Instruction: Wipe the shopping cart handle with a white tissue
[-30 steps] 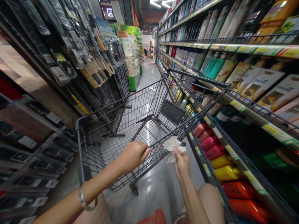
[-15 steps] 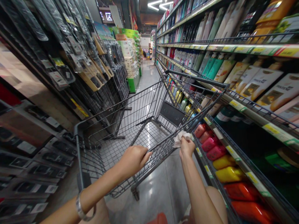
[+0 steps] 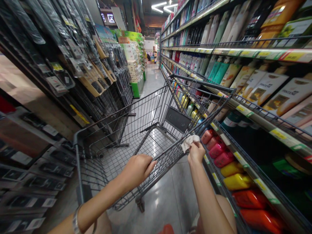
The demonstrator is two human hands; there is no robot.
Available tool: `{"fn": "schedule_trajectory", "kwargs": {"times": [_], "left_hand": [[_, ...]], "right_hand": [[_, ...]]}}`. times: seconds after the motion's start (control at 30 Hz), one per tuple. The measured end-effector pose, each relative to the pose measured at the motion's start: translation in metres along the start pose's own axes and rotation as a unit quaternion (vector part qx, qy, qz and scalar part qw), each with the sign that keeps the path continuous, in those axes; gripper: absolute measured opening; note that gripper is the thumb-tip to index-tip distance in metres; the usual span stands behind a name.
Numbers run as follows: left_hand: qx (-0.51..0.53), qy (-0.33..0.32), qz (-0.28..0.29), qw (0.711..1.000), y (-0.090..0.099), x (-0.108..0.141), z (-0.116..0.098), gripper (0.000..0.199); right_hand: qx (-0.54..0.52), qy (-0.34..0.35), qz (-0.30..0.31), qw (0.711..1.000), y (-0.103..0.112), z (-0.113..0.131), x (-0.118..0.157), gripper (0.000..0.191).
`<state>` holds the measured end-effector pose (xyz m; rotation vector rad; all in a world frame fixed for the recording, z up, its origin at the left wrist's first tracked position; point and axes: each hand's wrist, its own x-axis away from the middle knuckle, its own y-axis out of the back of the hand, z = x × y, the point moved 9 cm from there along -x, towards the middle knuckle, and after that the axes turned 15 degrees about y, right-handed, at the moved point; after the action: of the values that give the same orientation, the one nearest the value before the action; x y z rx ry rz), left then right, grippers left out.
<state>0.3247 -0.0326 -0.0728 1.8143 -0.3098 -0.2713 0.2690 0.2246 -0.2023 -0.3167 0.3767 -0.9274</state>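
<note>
A grey wire shopping cart (image 3: 117,119) stands at an angle across the aisle, its basket bare inside. My left hand (image 3: 139,169) is closed round the top rail of the cart's near side, thumb along the rail. Farther right, my right hand (image 3: 196,152) pinches a crumpled white tissue (image 3: 190,142) against the same near side, close to the cart's handle end. The tissue covers part of the rail there. A silver bracelet (image 3: 76,221) circles my left wrist.
Close on the right runs a shelf rack (image 3: 248,112) with shampoo bottles (image 3: 268,87) and, lower down, colourful bottles (image 3: 235,182). Packaged goods hang on the left rack (image 3: 56,48). Stacked tissue packs (image 3: 133,61) stand farther along the aisle floor (image 3: 153,73).
My right hand has shifted slightly against the rail, and the tissue's shape has changed, lying flatter now. The left hand keeps its grip on the cart. The view has turned slightly.
</note>
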Motion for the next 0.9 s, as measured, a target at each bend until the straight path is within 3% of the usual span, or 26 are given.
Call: {"fn": "schedule_trajectory", "kwargs": {"times": [0.07, 0.13, 0.23, 0.3, 0.47, 0.6, 0.9], "left_hand": [[0.001, 0.000, 0.000, 1.000, 0.000, 0.000, 0.000, 0.039], [0.001, 0.001, 0.005, 1.000, -0.002, 0.000, 0.001, 0.039], [0.001, 0.009, 0.015, 1.000, -0.004, 0.000, 0.002, 0.038], [0.000, 0.013, 0.020, 1.000, -0.004, 0.000, 0.003, 0.038], [0.003, 0.014, 0.026, 1.000, -0.003, -0.001, 0.002, 0.038], [0.011, 0.017, 0.031, 0.999, -0.002, -0.002, 0.002, 0.040], [0.015, 0.005, 0.011, 1.000, 0.000, -0.002, 0.002, 0.043]], "right_hand": [[-0.007, -0.010, 0.006, 1.000, -0.004, 0.009, 0.001, 0.020], [0.007, -0.001, 0.030, 1.000, -0.009, 0.019, 0.003, 0.029], [0.098, 0.060, 0.057, 0.992, -0.011, 0.032, 0.005, 0.045], [0.161, 0.113, 0.056, 0.979, -0.005, 0.034, 0.008, 0.039], [0.226, 0.182, 0.082, 0.953, 0.006, 0.010, 0.025, 0.022], [0.235, 0.189, 0.069, 0.951, 0.008, -0.005, 0.034, 0.018], [0.250, 0.164, 0.031, 0.954, 0.016, -0.010, 0.042, 0.008]]}}
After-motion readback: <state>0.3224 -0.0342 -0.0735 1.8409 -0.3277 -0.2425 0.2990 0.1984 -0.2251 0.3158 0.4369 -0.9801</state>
